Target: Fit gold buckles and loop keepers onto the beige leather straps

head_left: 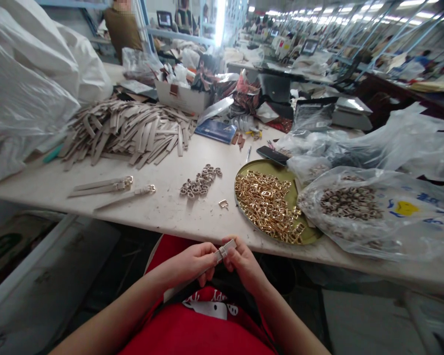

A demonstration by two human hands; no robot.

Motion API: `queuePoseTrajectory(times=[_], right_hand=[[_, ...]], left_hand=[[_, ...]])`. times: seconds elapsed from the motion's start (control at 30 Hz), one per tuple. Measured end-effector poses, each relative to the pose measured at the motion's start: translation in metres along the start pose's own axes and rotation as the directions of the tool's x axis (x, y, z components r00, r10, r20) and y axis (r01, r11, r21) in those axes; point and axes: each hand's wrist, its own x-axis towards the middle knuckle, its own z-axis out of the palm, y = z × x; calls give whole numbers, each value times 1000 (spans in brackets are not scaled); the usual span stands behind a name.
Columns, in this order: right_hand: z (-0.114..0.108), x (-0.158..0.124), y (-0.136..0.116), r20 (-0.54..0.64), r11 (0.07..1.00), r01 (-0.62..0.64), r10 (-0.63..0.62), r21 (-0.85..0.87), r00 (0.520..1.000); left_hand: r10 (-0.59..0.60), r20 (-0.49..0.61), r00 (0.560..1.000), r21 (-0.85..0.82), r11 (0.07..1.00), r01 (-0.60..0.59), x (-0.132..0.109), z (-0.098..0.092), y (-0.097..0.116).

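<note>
Over my lap, just off the table's front edge, my left hand [202, 260] and my right hand [240, 257] both grip a beige strap [227, 246]. A small loop seems to sit around the strap between my fingers; its details are too small to tell. My left fingers wrap the strap's lower part, and my right thumb and fingers pinch near its upper end. One gold buckle [224, 203] lies on the table beyond my hands. Beside it is a cluster of small beige loops [200, 183]. A round tray [311, 236] holds many gold buckles [266, 199].
Buckled straps [107, 186] lie at the left of the table [163, 212], before a large pile of loose straps [129, 130]. A plastic bag [399, 236] of loops is at the right. Behind are a phone [273, 155], a pen [248, 154] and a white box [183, 97].
</note>
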Motion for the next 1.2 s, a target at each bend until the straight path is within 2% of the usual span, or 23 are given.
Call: queuePoseTrajectory(times=[0.13, 0.23, 0.33, 0.47, 0.53, 0.67, 0.73, 0.83, 0.93, 1.0, 1.03, 1.07, 1.13, 1.2], right_hand=[[3, -3, -8, 86, 993, -23, 33, -116, 996], [5, -6, -7, 158, 995, -101, 97, 14, 983], [9, -12, -7, 237, 967, -208, 168, 151, 957], [21, -25, -14, 88, 997, -66, 63, 30, 994], [29, -32, -20, 46, 990, -50, 44, 131, 998], [40, -42, -30, 55, 907, -58, 38, 417, 998], [43, -43, -33, 60, 884, -39, 12, 466, 998], [43, -41, -33, 31, 876, -20, 6, 482, 1000], [31, -35, -35, 2, 892, -41, 45, 450, 999], [12, -29, -43, -57, 901, 12, 14, 434, 998], [1, -24, -50, -115, 902, 87, -42, 422, 993], [-11, -19, -57, -207, 883, 205, -127, 423, 970], [-31, -5, -68, -350, 873, 341, -216, 348, 912], [-43, 13, -74, -317, 937, 244, -159, 251, 935]], left_hand=[[61, 4, 998, 38, 997, -61, 0, 7, -5], [72, 81, 994, 1, 997, -73, -4, 11, -8], [35, 146, 989, -77, 997, -24, -8, 16, -10], [61, 69, 996, -138, 989, -51, -12, 27, -7], [103, 59, 993, -206, 975, -89, -15, 34, -2], [158, 83, 984, -369, 922, -117, -24, 42, 14], [135, 81, 987, -375, 922, -95, -25, 43, 18], [97, 85, 992, -298, 952, -68, -23, 39, 17], [65, 82, 995, -196, 980, -48, -23, 26, 12], [37, 69, 997, -194, 981, -23, -27, 12, 9], [20, 45, 999, -221, 975, -10, -29, 4, 8], [7, 7, 1000, -253, 967, -5, -31, -5, 7], [5, -103, 995, -292, 956, -35, -30, -19, 5], [43, -193, 980, -241, 966, -90, -22, -29, 3]])
